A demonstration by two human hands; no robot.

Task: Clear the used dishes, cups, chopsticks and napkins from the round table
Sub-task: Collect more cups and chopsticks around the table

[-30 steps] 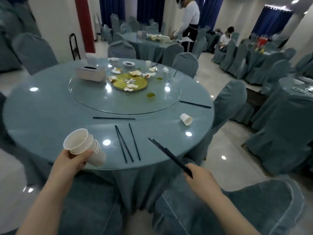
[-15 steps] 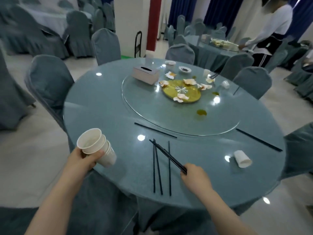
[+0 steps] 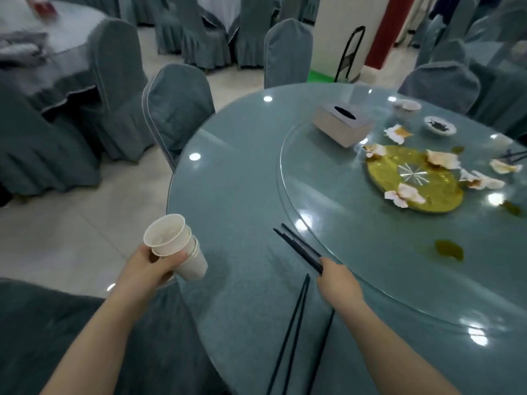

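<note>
With the left hand [image 3: 148,266] gripping stacked cups [image 3: 176,246] and the right hand [image 3: 338,280] clamped on chopsticks [image 3: 299,248], reaching for loose chopsticks [image 3: 293,332] on the counter [image 3: 233,172] risks dropping the bundle.

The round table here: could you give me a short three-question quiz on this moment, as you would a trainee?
1. True or false: the left hand grips a stack of paper cups.
2. What does the right hand hold? A) a napkin B) black chopsticks C) the tissue box
3. Fill in: the crumpled napkins lie on and around the ____ centrepiece on the glass turntable.

Key:
1. True; the cups are held beyond the edge of the round table.
2. B; more chopsticks lie loose on the table by that wrist.
3. Yellow.
</note>
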